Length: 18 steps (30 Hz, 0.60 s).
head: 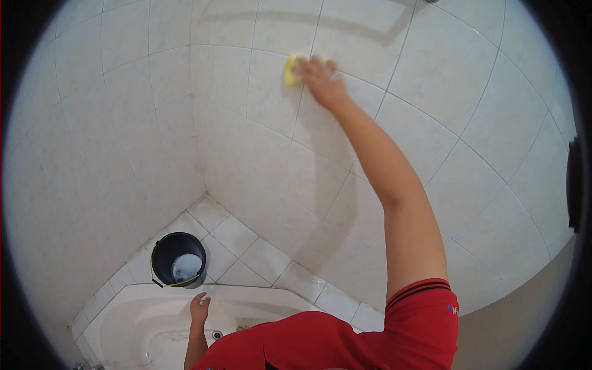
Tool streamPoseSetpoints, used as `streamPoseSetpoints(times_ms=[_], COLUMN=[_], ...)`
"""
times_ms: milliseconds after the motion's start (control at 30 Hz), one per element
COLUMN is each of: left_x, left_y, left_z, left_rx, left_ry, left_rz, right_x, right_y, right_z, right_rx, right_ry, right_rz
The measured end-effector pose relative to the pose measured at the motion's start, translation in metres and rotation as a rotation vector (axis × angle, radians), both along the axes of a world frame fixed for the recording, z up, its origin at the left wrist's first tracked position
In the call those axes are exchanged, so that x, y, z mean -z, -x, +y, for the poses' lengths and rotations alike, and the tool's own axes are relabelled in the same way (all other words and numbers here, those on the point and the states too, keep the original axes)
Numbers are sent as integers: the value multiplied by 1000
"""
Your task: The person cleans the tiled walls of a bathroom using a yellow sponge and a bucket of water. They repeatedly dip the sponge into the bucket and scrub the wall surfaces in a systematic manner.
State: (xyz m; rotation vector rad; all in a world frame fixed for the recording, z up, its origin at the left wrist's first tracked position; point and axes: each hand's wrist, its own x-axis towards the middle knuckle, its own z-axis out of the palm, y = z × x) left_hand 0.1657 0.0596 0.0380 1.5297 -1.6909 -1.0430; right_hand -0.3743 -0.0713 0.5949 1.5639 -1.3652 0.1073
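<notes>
My right hand is stretched up against the tiled wall, its fingers blurred. It presses a yellow sponge flat to the tiles, with most of the sponge covered by the fingers. Whitish foam shows on the back of this hand. Low in the view, my left hand hangs over the bathtub with fingers and thumb apart. A small pale spot shows at its fingers, too small to identify. Just beyond that hand, a black bucket stands on the tiled ledge, with white suds inside.
The bucket's yellow handle lies down over its near rim. A second tiled wall meets the first in a corner behind the ledge. In the tub is a drain. Metal fittings show at the lower left, and a dark object at the right edge.
</notes>
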Motion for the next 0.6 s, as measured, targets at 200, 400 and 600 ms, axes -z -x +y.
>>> streamPoseSetpoints(times_ms=[200,400,600], left_x=[6,30,17], left_y=[-10,-30,9], left_z=[11,9,-6], left_rx=[-24,-66,13], left_ry=[-30,-81,-140], left_rz=[23,21,21], right_x=[1,-6,54], right_y=[27,75,116], right_z=[81,284,402], right_rx=[9,133,446], right_ry=[389,717,1169], right_rz=[-34,-172,-206])
